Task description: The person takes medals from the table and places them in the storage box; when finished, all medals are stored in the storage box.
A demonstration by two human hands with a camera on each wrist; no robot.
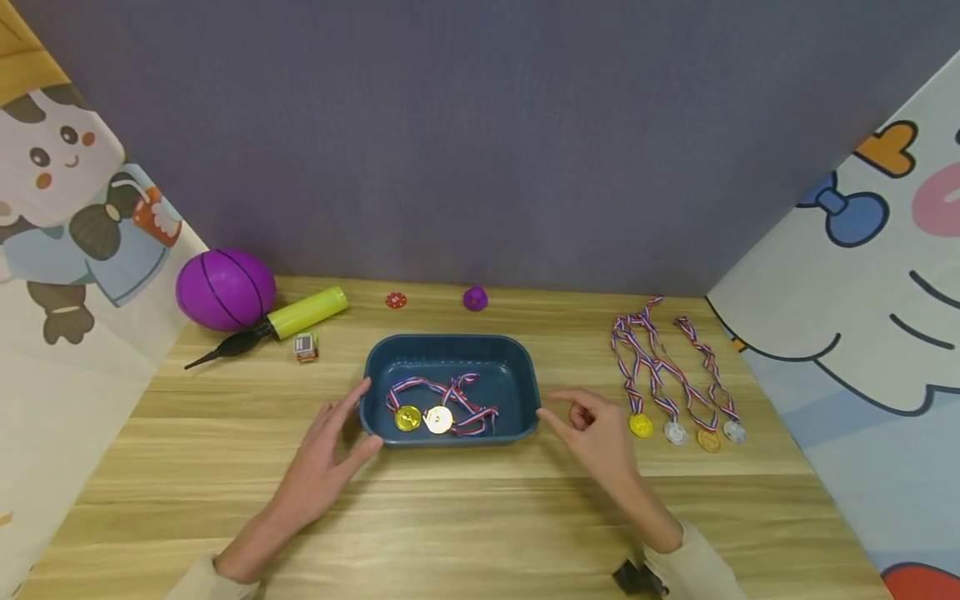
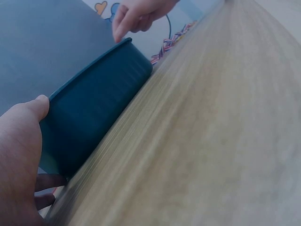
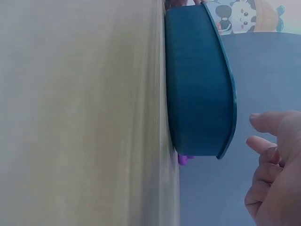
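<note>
A dark teal plastic tub (image 1: pixel 450 438) stands on the wooden table in the middle of the head view. Inside it lie a gold medal (image 1: pixel 407 418) and a pale, shiny medal (image 1: pixel 438 420) with striped ribbons (image 1: pixel 468 410). My left hand (image 1: pixel 322 462) is at the tub's left end, fingers spread, thumb at the near corner of the rim. In the left wrist view its thumb (image 2: pixel 41 106) lies against the rim. At the right end is my right hand (image 1: pixel 596 433), thumb and index finger apart with a gap between them, the other fingers curled in.
To the right lie several medals (image 1: pixel 676 432) on striped ribbons. At the back left are a purple ball (image 1: pixel 227 289), a yellow and black hand pump (image 1: pixel 307 313) and a small patterned cube (image 1: pixel 306 347). Behind the tub are a red chip (image 1: pixel 396 300) and a small purple object (image 1: pixel 475 298).
</note>
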